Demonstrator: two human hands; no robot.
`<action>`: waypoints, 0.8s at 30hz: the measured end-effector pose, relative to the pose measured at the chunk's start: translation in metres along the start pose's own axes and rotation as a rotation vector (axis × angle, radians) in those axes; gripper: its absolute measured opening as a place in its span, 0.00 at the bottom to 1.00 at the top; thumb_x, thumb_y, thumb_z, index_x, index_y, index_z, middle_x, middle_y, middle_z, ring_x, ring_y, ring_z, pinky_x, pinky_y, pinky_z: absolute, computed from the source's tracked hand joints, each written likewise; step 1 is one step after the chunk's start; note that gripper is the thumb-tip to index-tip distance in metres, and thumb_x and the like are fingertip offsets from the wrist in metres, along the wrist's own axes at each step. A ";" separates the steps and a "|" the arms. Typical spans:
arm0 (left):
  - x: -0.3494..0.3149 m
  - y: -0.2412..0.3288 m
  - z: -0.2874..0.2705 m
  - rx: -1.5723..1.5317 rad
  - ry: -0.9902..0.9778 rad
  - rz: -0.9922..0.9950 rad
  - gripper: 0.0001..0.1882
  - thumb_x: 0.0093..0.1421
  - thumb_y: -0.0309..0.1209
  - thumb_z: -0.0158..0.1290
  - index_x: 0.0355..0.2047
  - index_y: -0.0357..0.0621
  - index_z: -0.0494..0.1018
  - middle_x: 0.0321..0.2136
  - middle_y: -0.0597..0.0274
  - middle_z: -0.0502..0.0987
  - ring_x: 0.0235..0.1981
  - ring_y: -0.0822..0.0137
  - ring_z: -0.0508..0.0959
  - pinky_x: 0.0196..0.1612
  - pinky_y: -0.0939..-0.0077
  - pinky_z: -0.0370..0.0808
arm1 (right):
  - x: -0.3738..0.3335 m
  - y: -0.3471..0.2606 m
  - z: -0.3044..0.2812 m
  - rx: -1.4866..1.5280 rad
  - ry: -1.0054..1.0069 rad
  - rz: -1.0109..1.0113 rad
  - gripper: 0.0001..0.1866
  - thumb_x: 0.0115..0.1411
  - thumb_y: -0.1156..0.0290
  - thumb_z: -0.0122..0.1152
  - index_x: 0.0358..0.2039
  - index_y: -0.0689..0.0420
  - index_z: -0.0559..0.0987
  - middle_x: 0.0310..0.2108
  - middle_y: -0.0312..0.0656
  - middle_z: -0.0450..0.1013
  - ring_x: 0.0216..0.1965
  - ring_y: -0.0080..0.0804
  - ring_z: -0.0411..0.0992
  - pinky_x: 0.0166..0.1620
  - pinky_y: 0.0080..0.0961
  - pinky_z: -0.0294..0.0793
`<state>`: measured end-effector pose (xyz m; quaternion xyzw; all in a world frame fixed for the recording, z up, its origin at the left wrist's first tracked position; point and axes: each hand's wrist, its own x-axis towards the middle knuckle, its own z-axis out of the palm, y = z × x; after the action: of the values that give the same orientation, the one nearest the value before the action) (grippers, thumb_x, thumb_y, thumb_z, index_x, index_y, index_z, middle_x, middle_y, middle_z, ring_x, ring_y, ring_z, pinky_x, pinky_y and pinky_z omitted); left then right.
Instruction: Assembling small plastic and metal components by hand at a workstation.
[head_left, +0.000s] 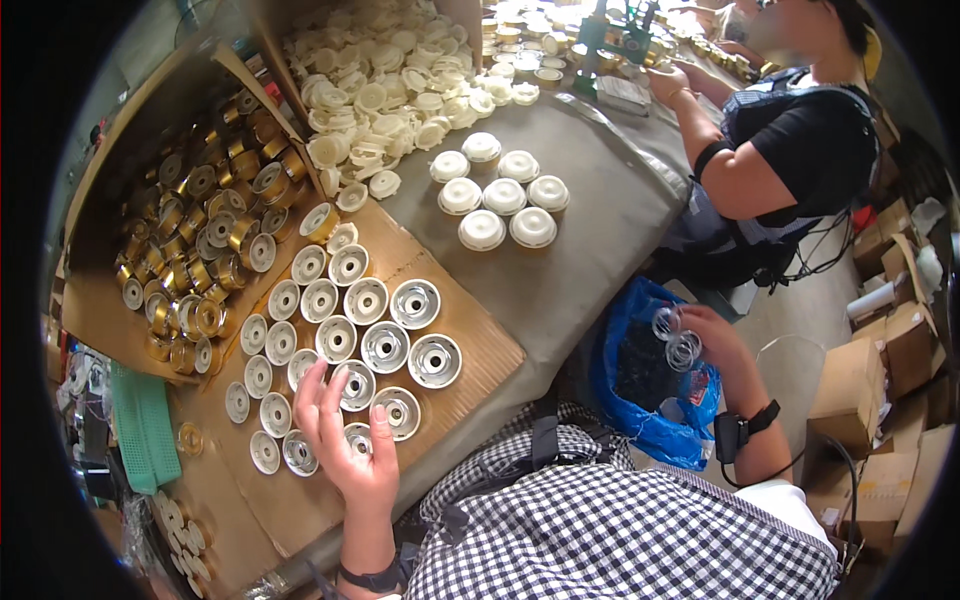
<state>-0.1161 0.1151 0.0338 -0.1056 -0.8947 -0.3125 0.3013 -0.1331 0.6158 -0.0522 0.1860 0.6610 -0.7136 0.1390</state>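
Observation:
My left hand [345, 435] hovers, fingers spread and holding nothing, over rows of round white-rimmed cups [336, 339]. These cups have shiny silver insides and stand open side up on a flat cardboard sheet [480, 345]. Out to the right, my right hand [715, 338] pinches a few clear plastic rings [683, 351]. The rings hang above a blue plastic bag [640, 425] with dark contents. Part of the cup rows is hidden behind my left hand.
A carton of gold-sided cups [200, 215] stands at left, beside a heap of cream plastic lids [380, 85]. Several white-capped pieces [503, 196] sit grouped on the grey table cover [590, 200]. A green basket [143, 425] is at left. A co-worker [765, 150] sits at far right, near cardboard boxes [850, 395].

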 end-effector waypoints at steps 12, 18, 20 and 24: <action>0.008 0.033 0.003 -1.511 -0.276 -0.785 0.43 0.69 0.45 0.57 0.75 0.50 0.46 0.65 0.55 0.65 0.60 0.62 0.73 0.46 0.70 0.83 | -0.015 -0.092 0.318 -0.174 -0.710 -0.676 0.11 0.65 0.75 0.64 0.45 0.62 0.75 0.37 0.35 0.75 0.37 0.20 0.73 0.41 0.21 0.76; -0.015 0.001 -0.020 -1.181 0.242 -0.752 0.27 0.72 0.41 0.51 0.66 0.43 0.61 0.47 0.59 0.77 0.34 0.72 0.79 0.27 0.81 0.73 | -0.006 -0.096 0.360 -0.452 -0.717 -1.035 0.08 0.65 0.72 0.67 0.39 0.62 0.78 0.35 0.42 0.73 0.35 0.34 0.74 0.39 0.26 0.76; -0.023 -0.016 -0.035 -1.268 0.236 -0.701 0.24 0.72 0.43 0.50 0.61 0.39 0.66 0.42 0.56 0.79 0.31 0.71 0.79 0.27 0.80 0.74 | 0.000 -0.099 0.368 -0.534 -0.635 -1.112 0.06 0.65 0.72 0.66 0.36 0.62 0.79 0.35 0.45 0.71 0.37 0.39 0.74 0.40 0.30 0.77; -0.039 -0.035 -0.044 -1.227 0.280 -0.734 0.28 0.72 0.51 0.47 0.52 0.34 0.73 0.37 0.51 0.81 0.27 0.70 0.78 0.27 0.76 0.75 | 0.039 -0.120 0.385 -0.935 -0.261 -1.325 0.08 0.62 0.69 0.67 0.34 0.62 0.80 0.46 0.50 0.73 0.48 0.52 0.72 0.51 0.45 0.75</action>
<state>-0.0774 0.0604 0.0206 0.0925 -0.4893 -0.8493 0.1752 -0.2530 0.2448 0.0589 -0.4045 0.8413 -0.3146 -0.1722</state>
